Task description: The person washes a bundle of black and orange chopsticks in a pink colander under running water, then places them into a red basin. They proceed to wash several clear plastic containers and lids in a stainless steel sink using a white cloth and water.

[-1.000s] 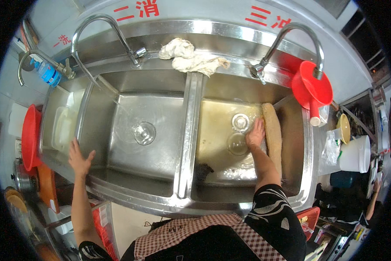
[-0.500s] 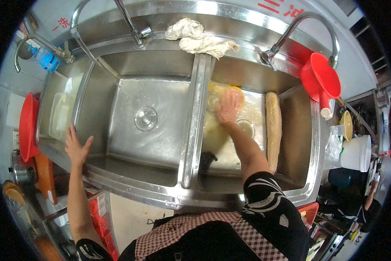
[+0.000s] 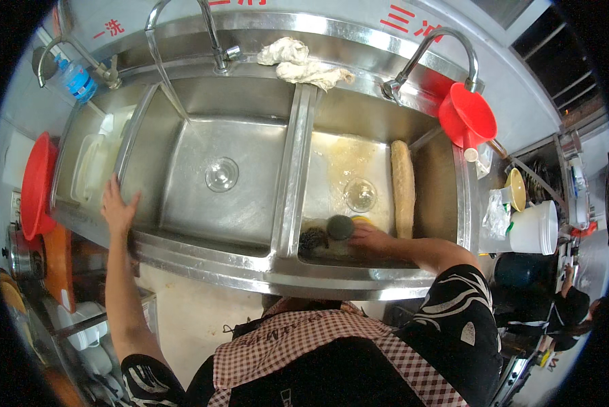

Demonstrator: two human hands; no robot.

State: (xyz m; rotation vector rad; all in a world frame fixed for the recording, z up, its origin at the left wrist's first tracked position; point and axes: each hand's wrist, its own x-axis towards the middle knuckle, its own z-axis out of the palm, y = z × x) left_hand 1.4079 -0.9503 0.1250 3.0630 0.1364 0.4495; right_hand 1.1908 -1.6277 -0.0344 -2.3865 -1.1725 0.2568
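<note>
My right hand point(image 3: 367, 236) is low in the right basin point(image 3: 379, 268), by its front wall. Its fingers are closed on a yellow and dark green thing point(image 3: 340, 227) that looks like a scouring sponge; the hand covers part of it. Just left of this lies a dark mesh clump point(image 3: 313, 239), like a scourer. A long, tan, rough roll resembling a loofah point(image 3: 403, 190) leans along the basin's right side. Thin yellowish liquid covers the floor around the round drain point(image 3: 360, 195). My left hand point(image 3: 119, 207) rests with spread fingers on the sink's edge, beside the left divider.
Behind the basins stand curved faucets point(image 3: 423, 57); the middle one seems to run into the middle basin point(image 3: 223, 217). White cloths point(image 3: 304, 64) lie on the back ledge. A red dipper point(image 3: 467, 115) hangs at right, near a white bucket point(image 3: 535, 227). Another person point(image 3: 565, 305) is far right.
My right hand has come from the back of the right basin to its front, with the yellow thing. My left hand stays on the edge. The whole view has shifted slightly.
</note>
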